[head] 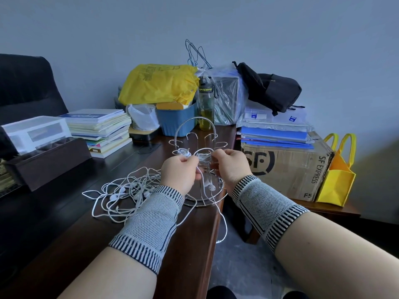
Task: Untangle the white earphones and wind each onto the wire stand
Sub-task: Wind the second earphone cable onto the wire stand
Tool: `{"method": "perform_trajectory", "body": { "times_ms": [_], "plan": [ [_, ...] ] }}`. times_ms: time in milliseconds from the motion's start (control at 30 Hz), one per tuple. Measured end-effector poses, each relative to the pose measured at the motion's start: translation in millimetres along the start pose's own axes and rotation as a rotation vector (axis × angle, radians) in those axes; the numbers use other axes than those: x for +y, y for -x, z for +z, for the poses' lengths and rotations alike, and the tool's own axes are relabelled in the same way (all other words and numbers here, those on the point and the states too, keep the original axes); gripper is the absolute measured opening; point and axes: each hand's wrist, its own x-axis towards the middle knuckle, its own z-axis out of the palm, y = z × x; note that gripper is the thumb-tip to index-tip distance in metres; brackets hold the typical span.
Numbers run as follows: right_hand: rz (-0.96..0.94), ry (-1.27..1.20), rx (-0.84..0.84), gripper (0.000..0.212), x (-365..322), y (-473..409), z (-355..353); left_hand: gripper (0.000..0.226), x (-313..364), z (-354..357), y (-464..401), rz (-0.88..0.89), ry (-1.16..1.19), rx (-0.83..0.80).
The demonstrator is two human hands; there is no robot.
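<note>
Both hands meet at the wire stand (195,147), which sits near the right edge of the dark wooden counter (64,223). The left hand (180,172) has its fingers curled around a white earphone cord (212,203) that drops past the stand's base and over the counter edge, with one earbud (212,187) dangling just below the hands. The right hand (232,165) pinches cord at one of the stand's loops, where a small bundle of white wire (203,157) is already wound (a second small coil sits on the loop to its left). Left of the stand, a loose tangle of white earphones (127,190) lies on the counter, touching the left wrist's knitted band (151,227). Behind the stand, a blue bin (174,121) holds what looks like papers or folders, with a yellow plastic bag (159,83) resting on top. Beside it stands an olive drinking bottle (206,104), and a clear plastic bag (226,93) wraps a dark box. To the right, a cardboard box (287,169) carries a stack of blue folders (276,134), with a yellow tote bag (336,178) just beside it. At the far left, a dark open tray (49,160) holds a clear plastic case (35,131), next to a pile of books (101,130).
</note>
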Motion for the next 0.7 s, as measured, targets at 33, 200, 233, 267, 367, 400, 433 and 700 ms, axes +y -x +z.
{"method": "perform_trajectory", "body": {
  "times_ms": [33, 200, 233, 267, 367, 400, 433, 700],
  "plan": [
    [0.022, -0.016, -0.009, 0.017, 1, 0, 0, 0.025, 1, -3, 2, -0.020, 0.060, -0.012],
    [-0.010, -0.030, -0.033, 0.015, 2, 5, -6, 0.021, 5, -15, 14, -0.030, 0.387, -0.073],
    [-0.060, -0.011, -0.031, 0.014, 2, 7, -6, 0.023, 5, -17, 15, -0.018, 0.430, -0.086],
    [-0.113, 0.012, -0.034, 0.014, 2, 10, -7, 0.025, 5, -18, 16, -0.015, 0.466, -0.097],
    [-0.234, 0.078, -0.052, 0.017, 4, 16, -9, 0.026, 3, -18, 16, -0.063, 0.499, -0.091],
    [-0.261, 0.102, -0.062, 0.018, 5, 17, -10, 0.026, 1, -18, 16, -0.091, 0.487, -0.088],
    [-0.289, 0.130, -0.072, 0.019, 7, 18, -11, 0.024, 0, -18, 15, -0.121, 0.474, -0.092],
    [-0.501, 0.362, -0.113, 0.027, 21, 21, -12, 0.050, -4, -8, 8, -0.287, 0.281, -0.168]
  ]
}}
